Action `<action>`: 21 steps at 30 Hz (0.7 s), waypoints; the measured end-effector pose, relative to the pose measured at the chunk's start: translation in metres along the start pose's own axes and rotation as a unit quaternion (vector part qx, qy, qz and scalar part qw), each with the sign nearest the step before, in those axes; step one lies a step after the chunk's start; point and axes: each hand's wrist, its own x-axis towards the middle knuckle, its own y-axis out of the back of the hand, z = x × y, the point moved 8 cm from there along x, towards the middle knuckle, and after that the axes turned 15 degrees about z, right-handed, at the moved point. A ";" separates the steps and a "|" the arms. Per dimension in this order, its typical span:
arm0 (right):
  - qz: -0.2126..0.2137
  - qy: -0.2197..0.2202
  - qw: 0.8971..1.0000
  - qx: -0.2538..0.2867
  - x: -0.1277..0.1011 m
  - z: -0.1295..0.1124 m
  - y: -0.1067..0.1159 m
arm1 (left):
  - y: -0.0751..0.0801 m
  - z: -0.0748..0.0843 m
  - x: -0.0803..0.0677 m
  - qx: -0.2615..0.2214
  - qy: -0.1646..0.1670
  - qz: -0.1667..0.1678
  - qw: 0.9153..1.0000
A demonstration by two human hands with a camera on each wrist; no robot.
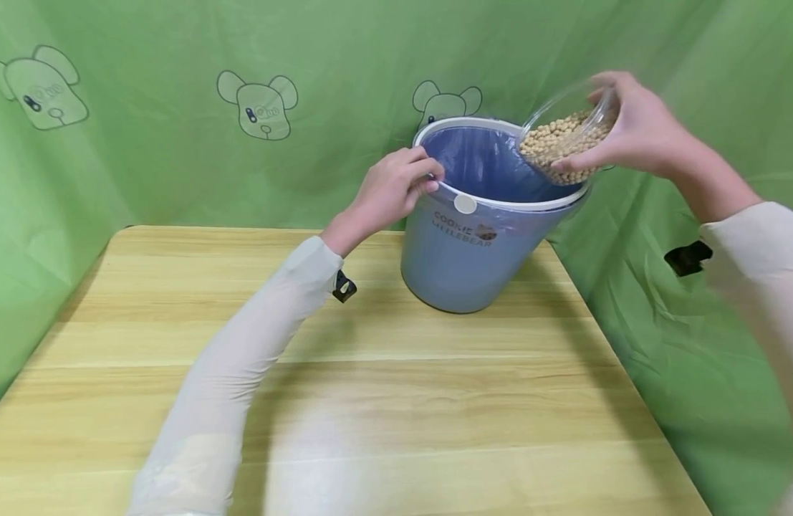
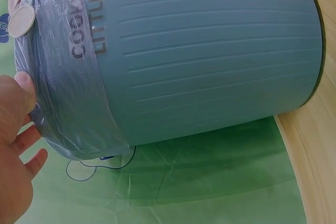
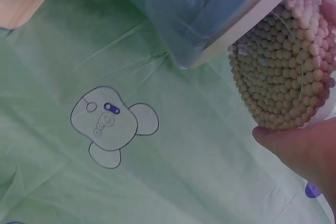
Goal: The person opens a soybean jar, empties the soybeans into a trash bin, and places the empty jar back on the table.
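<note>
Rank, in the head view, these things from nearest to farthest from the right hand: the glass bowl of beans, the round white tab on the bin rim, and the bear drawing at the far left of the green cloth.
1. glass bowl of beans: held in the right hand, over the bin's right rim.
2. round white tab: front of the bin rim, nearer the left hand.
3. bear drawing: far left on the cloth.

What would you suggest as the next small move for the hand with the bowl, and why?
Probably tip the bowl a little further. The right hand holds it tilted at the bin rim, the beans are banked against its lower side but none are falling, and the left hand steadies the rim.
</note>
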 end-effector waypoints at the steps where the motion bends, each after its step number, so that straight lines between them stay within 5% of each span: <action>1: -0.003 0.003 1.000 -0.008 0.000 0.001 -0.001 | 0.000 0.000 0.000 -0.002 -0.001 0.002 1.000; 21: -0.026 0.032 0.999 -0.023 -0.001 -0.003 -0.011 | 0.007 -0.002 -0.005 -0.040 0.025 0.028 0.998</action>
